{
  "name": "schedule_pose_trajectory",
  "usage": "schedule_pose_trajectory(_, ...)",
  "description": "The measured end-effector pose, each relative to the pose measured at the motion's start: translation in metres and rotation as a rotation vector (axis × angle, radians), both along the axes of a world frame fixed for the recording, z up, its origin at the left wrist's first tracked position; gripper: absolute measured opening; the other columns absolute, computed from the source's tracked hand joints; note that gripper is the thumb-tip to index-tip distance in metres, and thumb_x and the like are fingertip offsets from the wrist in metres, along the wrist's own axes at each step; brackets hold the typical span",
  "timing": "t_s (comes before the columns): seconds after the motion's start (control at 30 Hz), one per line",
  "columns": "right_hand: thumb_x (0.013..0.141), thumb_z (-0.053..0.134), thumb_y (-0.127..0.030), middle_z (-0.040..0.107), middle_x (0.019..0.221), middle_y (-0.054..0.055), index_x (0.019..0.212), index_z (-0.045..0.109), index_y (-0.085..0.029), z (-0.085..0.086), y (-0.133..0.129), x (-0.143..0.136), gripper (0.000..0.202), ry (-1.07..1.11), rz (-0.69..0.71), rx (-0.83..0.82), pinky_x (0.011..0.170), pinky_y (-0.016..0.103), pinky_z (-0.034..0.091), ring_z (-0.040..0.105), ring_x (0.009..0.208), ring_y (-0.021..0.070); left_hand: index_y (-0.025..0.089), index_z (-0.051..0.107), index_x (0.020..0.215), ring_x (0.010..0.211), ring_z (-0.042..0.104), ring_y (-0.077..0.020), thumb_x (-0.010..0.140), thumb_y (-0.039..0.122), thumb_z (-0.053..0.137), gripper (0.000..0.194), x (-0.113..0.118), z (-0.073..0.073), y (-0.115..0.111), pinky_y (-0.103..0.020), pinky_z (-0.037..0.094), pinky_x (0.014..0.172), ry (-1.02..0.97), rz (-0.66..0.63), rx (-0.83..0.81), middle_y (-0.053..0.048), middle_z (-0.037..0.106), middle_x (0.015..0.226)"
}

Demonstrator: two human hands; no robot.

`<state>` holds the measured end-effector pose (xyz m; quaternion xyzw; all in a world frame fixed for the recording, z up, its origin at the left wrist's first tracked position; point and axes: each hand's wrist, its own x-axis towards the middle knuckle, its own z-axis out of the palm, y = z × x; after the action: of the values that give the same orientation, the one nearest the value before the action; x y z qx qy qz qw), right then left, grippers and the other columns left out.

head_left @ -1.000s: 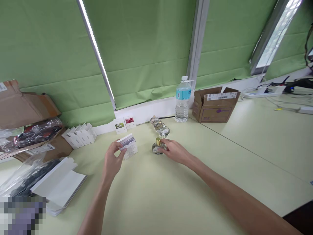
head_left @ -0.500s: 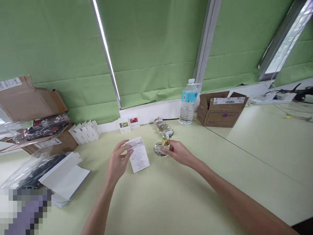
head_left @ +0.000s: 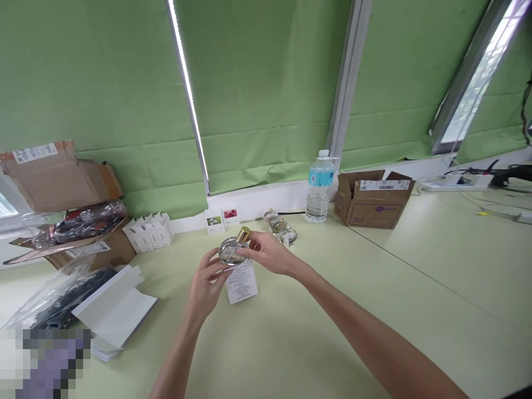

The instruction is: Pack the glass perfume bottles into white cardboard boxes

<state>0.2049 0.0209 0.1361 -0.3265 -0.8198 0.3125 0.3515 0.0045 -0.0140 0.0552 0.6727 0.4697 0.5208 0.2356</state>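
At the left, an open carton (head_left: 118,248), a stack of white card (head_left: 120,310) and a row of white boxes (head_left: 143,235) stand where they stood half a second ago. The left hand (head_left: 203,285) has its thumb and fingers clamped at the upper edge of the box (head_left: 242,287); whether they also touch the bottle (head_left: 228,252) is unclear. The bottle is the big change: lifted off the surface (head_left: 316,327) and carried left, it is now tilted over the box's top, hiding the opening. The right hand (head_left: 274,255) keeps its grip closed on it, beside the gold cap (head_left: 243,235). So box and bottle, apart before, have been brought together, though the bottle appears not yet inside. Farther right, the other bottles (head_left: 280,228) remain lined up, untouched.
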Motion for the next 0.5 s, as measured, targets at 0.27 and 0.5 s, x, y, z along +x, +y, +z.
schedule_pose_trajectory(0.27, 0.083, 0.06, -0.039, 0.057, 0.087, 0.002, 0.092, 0.063, -0.017, -0.0086, 0.0112, 0.005, 0.024, -0.062, 0.012, 0.062, 0.057, 0.024, 0.038, 0.048, 0.064, 0.011, 0.027, 0.074, 0.089, 0.112, 0.059, -0.0251, 0.081, 0.036, 0.062, 0.018, -0.0019, -0.0003, 0.0015, -0.035, 0.058, 0.083, 0.009, 0.004, -0.011, -0.006, 0.056, 0.127)
schedule_pose_trajectory(0.5, 0.082, 0.061, -0.037, 0.055, 0.08, 0.0, 0.085, 0.056, -0.018, -0.0029, 0.0107, 0.0026, 0.02, -0.16, -0.039, 0.134, 0.055, 0.024, 0.034, 0.047, 0.065, 0.0118, 0.023, 0.065, 0.089, 0.113, 0.058, -0.0225, 0.08, 0.036, 0.062, 0.016, 0.0022, 0.0022, -0.0009, -0.032, 0.058, 0.076, -0.008, 0.042, -0.031, -0.007, 0.056, 0.125)
